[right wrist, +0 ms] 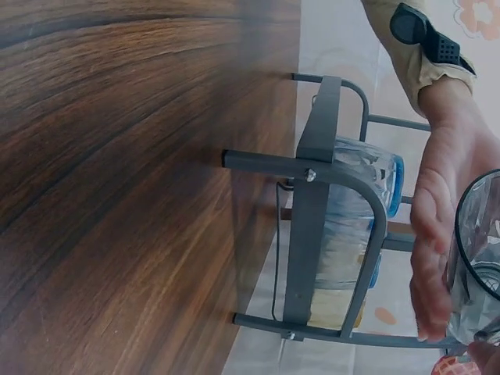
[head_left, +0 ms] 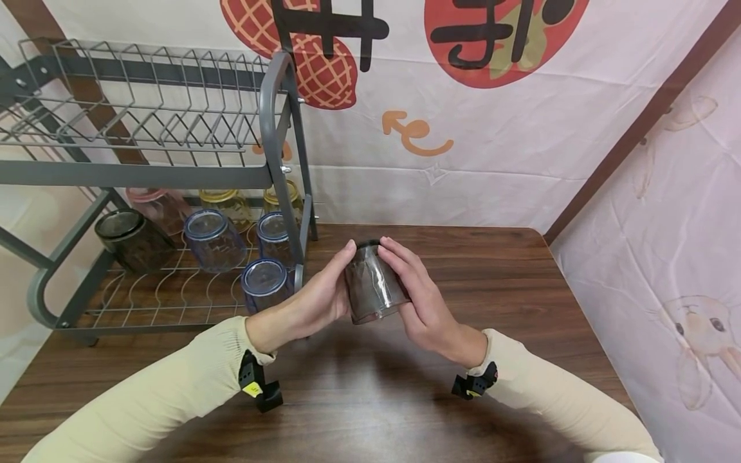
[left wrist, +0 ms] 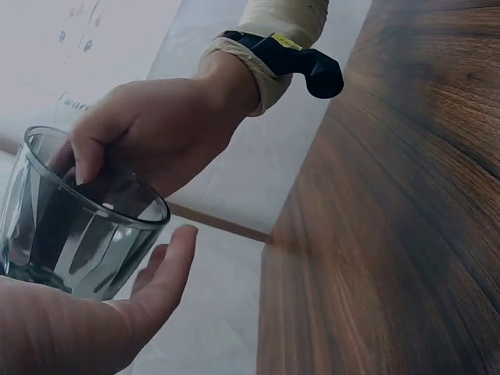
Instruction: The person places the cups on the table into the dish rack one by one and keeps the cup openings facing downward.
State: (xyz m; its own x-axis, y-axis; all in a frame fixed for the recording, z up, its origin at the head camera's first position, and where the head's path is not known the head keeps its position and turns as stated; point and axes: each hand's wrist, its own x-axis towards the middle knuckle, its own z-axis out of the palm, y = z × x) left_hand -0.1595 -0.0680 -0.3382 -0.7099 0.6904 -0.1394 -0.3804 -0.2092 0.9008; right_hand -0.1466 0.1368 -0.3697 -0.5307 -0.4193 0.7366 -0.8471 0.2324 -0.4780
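A dark grey-tinted drinking glass (head_left: 373,283) is held above the table between both hands, tilted with its mouth downward. My right hand (head_left: 428,308) grips its right side, fingers near the base. In the left wrist view, the right thumb hooks over the rim of the glass (left wrist: 86,226). My left hand (head_left: 315,299) lies along the opposite side, its thumb beside the glass's base. Seen from the right wrist, the left hand's fingers (right wrist: 430,301) are fairly straight against or close beside the glass; exact contact is unclear.
A grey two-tier dish rack (head_left: 269,173) stands at left. On its lower tier, upside-down glasses include a dark one (head_left: 136,247), several blue ones (head_left: 214,247), yellow ones and a pink one. Behind the wooden table (head_left: 486,276) hangs a printed curtain (head_left: 492,161). A white object (head_left: 625,458) shows at bottom right.
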